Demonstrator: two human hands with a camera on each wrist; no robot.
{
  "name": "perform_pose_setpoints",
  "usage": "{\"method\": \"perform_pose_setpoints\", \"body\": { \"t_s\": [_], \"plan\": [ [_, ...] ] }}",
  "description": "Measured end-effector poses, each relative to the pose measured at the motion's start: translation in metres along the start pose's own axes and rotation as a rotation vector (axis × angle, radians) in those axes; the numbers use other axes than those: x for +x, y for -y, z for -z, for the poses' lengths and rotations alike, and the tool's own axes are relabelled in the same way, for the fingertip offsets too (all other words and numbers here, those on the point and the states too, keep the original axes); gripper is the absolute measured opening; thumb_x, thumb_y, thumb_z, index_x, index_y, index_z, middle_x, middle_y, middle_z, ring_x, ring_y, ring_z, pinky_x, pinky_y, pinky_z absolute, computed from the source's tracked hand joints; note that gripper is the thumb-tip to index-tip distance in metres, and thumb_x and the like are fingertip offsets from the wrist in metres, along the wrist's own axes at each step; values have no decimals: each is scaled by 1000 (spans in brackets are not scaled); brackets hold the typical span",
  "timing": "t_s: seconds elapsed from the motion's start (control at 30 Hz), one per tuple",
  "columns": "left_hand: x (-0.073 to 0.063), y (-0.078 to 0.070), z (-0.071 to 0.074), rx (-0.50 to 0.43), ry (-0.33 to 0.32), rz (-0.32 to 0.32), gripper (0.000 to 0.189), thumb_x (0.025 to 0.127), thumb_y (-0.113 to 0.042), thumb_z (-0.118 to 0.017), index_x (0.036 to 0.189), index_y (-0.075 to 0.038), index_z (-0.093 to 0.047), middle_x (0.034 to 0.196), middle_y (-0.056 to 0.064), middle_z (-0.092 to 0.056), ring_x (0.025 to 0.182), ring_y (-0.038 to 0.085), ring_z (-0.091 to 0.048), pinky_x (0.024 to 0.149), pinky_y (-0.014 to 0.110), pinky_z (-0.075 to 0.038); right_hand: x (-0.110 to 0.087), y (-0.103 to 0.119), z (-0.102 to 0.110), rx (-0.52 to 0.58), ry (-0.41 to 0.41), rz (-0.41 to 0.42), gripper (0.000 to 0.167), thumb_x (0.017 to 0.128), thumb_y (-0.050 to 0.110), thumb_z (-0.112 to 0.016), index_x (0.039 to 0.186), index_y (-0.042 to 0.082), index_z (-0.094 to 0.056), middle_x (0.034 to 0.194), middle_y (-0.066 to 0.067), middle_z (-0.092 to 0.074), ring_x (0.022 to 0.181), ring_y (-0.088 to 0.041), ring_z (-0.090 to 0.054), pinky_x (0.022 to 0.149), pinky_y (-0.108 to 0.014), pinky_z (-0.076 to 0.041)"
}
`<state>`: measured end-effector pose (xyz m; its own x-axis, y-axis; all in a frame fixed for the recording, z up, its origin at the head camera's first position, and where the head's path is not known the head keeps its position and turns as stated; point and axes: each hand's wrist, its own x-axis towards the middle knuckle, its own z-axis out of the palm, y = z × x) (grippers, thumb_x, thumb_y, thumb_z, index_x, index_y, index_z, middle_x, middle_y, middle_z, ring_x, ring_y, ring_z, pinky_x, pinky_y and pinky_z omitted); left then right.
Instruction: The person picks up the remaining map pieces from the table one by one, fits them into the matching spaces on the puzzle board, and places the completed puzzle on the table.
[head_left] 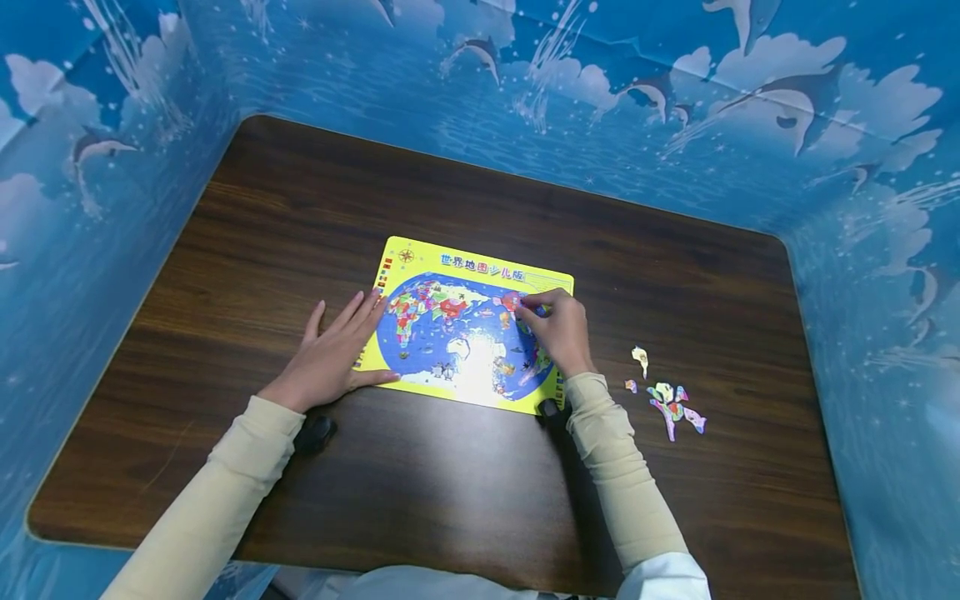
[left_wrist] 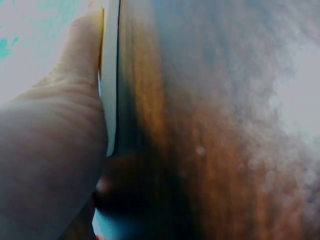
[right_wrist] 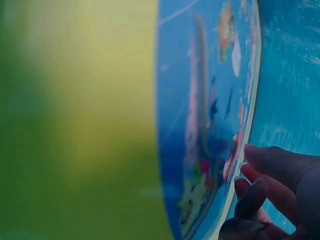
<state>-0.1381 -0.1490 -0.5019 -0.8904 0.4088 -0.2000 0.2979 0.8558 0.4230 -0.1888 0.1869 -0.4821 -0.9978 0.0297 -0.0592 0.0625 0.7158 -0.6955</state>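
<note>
Head, board: printed map board (head_left: 423,346) lies flat on the table (head_left: 450,492), long axis about parallel to the table's far edge.
Head, left hand: left hand (head_left: 330,357) fingers straight and spread over the board's left edge, grips nothing visible.
Head, right hand: right hand (head_left: 558,329) fingers bent and bunched, tips together on the map near the board's far right corner. Can't tell if a piece is pinched there.
Head, loose pieces: cluster of puzzle pieces (head_left: 674,410) off the board, between it and the table's right edge; yellow piece (head_left: 640,357) just beside, farther from the near edge. From the right fingertips: rightward and nearer. Right hand is the closer one.
Left wrist, thumb: thumb (left_wrist: 75,55) lies along the board's edge; rest of the fingers hidden.
Right wrist, fingertips: curled fingertips (right_wrist: 250,155) at the board's edge in this angle; grip unclear.
</note>
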Motion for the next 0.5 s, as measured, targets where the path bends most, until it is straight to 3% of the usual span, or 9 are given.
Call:
{"method": "perform_pose_setpoints", "body": {
  "t_s": [0.13,0.37,0.5],
  "plan": [
    [0,-1,1,-4,8,4,113,88,-61,-74,166,-8,-13,173,14,-9,160,35,-3,120,68,9,0,1,-1,-73,19,56,27,94,16,-79,116,0,-78,107,-15,-72,95,-27,-65,80,-38,-55],
    [-2,-2,4,-15,25,-3,113,89,-62,-72,166,-8,-11,173,15,-8,160,36,-3,120,69,11,2,4,-3,-156,1,99,21,95,16,-78,110,1,-80,103,-13,-73,85,-25,-66,72,-37,-53],
    [-2,-2,3,-11,23,-3,112,89,-61,-73,166,-7,-12,173,15,-9,159,36,-4,119,69,10,3,4,-4,-163,-9,121,18,96,14,-76,108,2,-81,103,-13,-75,87,-26,-68,74,-40,-54]
  ]
}}
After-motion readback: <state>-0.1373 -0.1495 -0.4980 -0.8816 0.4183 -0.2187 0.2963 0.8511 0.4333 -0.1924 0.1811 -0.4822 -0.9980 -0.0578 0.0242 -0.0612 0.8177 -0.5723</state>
